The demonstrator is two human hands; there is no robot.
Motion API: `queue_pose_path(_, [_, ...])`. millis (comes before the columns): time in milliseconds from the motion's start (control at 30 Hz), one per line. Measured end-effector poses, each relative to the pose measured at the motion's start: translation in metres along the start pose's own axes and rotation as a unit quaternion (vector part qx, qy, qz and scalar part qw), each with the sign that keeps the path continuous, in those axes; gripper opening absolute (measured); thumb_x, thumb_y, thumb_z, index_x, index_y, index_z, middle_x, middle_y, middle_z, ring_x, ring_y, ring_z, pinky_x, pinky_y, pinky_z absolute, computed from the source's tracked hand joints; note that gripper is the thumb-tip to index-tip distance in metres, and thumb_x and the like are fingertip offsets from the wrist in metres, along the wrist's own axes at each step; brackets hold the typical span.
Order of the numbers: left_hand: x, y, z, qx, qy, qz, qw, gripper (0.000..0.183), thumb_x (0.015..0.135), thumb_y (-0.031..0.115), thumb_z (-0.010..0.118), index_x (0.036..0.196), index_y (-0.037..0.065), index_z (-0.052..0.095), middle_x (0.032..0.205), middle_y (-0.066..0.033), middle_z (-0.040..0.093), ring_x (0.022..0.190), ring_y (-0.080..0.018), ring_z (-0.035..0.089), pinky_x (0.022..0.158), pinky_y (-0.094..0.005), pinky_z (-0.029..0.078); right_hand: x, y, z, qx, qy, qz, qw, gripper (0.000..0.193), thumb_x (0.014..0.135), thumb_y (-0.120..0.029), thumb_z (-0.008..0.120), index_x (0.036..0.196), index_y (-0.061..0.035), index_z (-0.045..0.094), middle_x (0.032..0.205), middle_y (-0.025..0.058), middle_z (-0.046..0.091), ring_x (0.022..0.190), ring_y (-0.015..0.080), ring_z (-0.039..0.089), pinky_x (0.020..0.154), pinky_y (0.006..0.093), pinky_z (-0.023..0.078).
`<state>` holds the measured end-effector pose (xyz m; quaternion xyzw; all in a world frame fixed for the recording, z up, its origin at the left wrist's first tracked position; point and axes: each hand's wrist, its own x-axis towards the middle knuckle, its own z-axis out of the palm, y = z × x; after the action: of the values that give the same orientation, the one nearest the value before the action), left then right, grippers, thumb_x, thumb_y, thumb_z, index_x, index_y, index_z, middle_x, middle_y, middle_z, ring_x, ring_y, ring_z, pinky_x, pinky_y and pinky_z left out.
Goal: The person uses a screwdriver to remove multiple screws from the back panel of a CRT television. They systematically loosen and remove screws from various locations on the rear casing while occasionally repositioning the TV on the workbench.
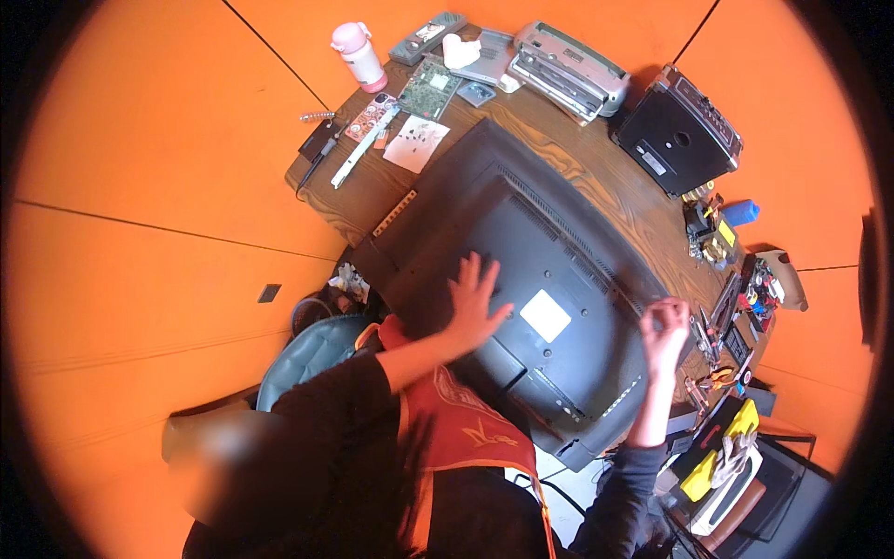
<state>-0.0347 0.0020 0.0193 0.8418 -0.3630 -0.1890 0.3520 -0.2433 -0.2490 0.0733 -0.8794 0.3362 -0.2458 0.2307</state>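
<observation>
Left hand (pixel 475 309) spread over black television (pixel 540 242), right hand (pixel 664 331) curled

Bright, with apparent blur lower left

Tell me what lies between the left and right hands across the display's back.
In the head view, a white label and a small round fitting sit between the left hand and right hand, on the black back panel.
</observation>
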Motion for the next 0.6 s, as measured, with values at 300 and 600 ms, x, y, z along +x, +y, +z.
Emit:
queue_pose_path(300, [0.039,0.020,-0.031,-0.744,-0.206,-0.243,0.587,0.053,0.095,0.044,0.034,0.121,0.000,0.048,0.121,-0.0113,0.052,0.114,-0.0213,0.047,0.097,-0.0360,0.037,-0.005,-0.186,0.094,-0.110,-0.221,-0.113,0.962,0.014,0.071,-0.002,0.061,0.085,-0.0003,0.058,0.101,0.0153,0.049,0.095,0.0312,0.051,0.081,0.0371,0.046])
queue_pose_path(600, [0.059,-0.032,-0.067,-0.744,-0.139,-0.360,0.546,0.044,0.095,0.037,0.040,0.111,-0.001,0.053,0.112,-0.0131,0.056,0.104,-0.0213,0.053,0.093,-0.0350,0.042,0.017,-0.229,0.145,-0.099,-0.213,-0.162,0.958,0.015,0.074,-0.003,0.055,0.087,0.0029,0.055,0.108,0.0152,0.045,0.101,0.0297,0.047,0.074,0.0347,0.052])
